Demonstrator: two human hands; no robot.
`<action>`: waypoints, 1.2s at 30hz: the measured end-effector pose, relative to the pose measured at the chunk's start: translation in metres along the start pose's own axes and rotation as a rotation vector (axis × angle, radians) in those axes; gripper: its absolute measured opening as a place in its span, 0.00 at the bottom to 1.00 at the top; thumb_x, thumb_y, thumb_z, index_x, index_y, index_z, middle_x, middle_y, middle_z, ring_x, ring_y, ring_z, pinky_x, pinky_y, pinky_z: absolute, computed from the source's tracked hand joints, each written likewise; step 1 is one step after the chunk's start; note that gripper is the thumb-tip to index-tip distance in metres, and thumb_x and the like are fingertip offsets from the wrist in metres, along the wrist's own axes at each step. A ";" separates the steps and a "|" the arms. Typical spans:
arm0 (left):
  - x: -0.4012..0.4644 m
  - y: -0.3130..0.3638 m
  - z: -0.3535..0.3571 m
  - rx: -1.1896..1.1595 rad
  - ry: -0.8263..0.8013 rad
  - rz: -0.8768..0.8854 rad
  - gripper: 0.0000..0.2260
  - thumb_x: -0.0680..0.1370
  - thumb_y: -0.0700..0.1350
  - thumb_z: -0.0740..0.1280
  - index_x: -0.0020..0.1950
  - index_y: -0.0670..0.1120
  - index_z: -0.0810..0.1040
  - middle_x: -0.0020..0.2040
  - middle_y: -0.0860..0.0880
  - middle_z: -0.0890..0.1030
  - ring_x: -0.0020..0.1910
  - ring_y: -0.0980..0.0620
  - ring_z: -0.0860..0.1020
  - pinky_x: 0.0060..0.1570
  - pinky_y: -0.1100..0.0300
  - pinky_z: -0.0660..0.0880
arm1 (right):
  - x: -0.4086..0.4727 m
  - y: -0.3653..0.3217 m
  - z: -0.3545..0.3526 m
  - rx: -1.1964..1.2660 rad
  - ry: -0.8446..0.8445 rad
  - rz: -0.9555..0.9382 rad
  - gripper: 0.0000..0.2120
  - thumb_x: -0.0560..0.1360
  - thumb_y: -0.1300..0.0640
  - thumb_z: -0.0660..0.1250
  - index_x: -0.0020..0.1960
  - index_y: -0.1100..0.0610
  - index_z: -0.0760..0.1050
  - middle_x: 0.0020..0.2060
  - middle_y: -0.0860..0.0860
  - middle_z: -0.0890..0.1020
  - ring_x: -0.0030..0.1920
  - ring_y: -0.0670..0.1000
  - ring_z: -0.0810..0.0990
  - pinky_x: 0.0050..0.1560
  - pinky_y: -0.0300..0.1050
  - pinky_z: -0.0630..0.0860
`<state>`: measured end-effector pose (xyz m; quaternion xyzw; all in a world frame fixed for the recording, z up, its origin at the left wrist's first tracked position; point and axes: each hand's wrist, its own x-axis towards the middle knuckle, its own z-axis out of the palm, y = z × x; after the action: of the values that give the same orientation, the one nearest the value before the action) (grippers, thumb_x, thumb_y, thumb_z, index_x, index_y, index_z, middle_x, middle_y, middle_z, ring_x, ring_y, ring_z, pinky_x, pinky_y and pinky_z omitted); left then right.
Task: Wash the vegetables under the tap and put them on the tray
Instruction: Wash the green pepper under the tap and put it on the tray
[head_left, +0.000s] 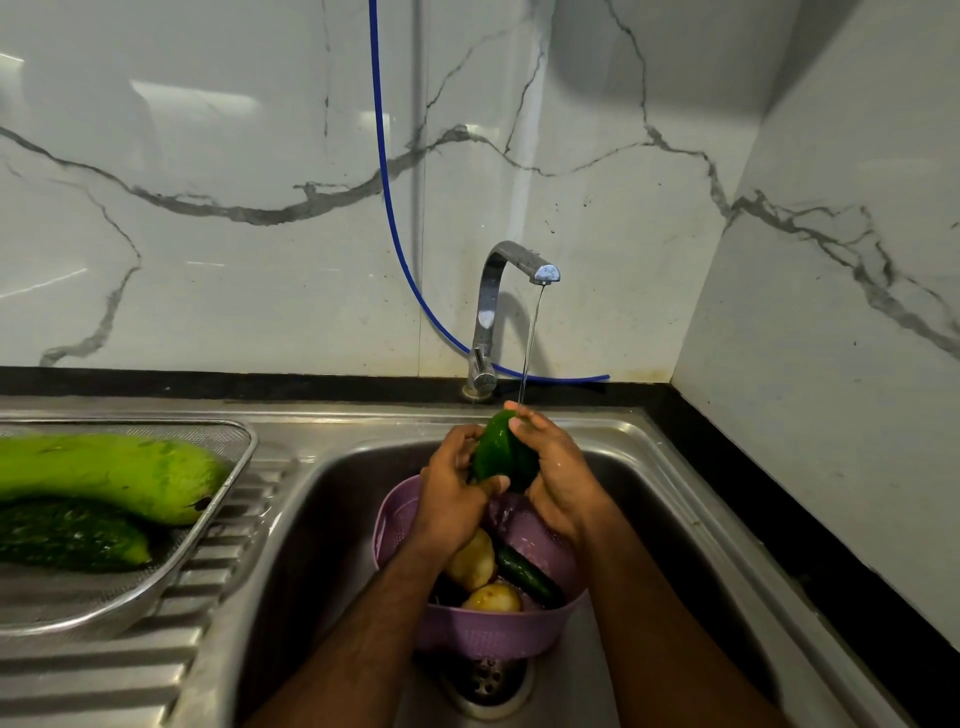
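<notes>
Green pepper (503, 451) is up under the tap (511, 270), w/ the thin water stream (530, 343) landing on its top end. We hold it w/ both hands over the sink (675, 499). Our left hand (451, 488) wraps its left side, fingers curled round it. Our right hand (556, 467) cups the right side, fingers bent over the top, thumb pressing on the skin. So both hands grip it, none spread flat.

The pepper stands nearly upright, long way pointing up to the tap & down to the purple basket (483, 629) below. That basket has two potatoes (475, 564) & a small cucumber (527, 577) not washed yet, we think.

The tray (104, 608) sits well off to our left on the drain board, w/ a long pale gourd (109, 475) & a bumpy dark gourd (67, 538) in it. So the pepper must go left, & our left hand is nearer the tray. Wet skin may slip, so we'd grip firm.
</notes>
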<state>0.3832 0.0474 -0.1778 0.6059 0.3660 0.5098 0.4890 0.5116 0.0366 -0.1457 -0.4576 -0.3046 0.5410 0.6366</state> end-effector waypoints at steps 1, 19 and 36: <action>0.000 0.000 0.001 -0.024 -0.006 -0.019 0.23 0.71 0.29 0.73 0.62 0.48 0.76 0.54 0.52 0.83 0.53 0.56 0.83 0.52 0.59 0.81 | 0.001 0.000 0.003 -0.067 0.037 -0.027 0.10 0.82 0.57 0.67 0.61 0.53 0.82 0.59 0.58 0.83 0.61 0.59 0.82 0.65 0.61 0.79; 0.004 0.011 0.004 -0.138 0.065 -0.213 0.10 0.80 0.48 0.68 0.60 0.47 0.81 0.49 0.46 0.86 0.44 0.44 0.85 0.41 0.48 0.81 | -0.004 -0.003 -0.005 0.021 -0.002 0.076 0.15 0.85 0.54 0.62 0.71 0.50 0.73 0.61 0.60 0.81 0.55 0.62 0.84 0.41 0.52 0.84; -0.003 0.021 0.012 -0.172 -0.044 -0.267 0.18 0.84 0.44 0.59 0.74 0.57 0.68 0.63 0.50 0.76 0.60 0.46 0.79 0.55 0.45 0.81 | 0.003 0.008 -0.007 -0.257 0.146 0.249 0.23 0.79 0.34 0.62 0.61 0.52 0.78 0.54 0.60 0.84 0.54 0.60 0.84 0.51 0.57 0.83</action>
<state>0.3935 0.0370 -0.1583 0.5187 0.3876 0.4562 0.6104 0.5149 0.0382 -0.1559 -0.6074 -0.2652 0.5375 0.5213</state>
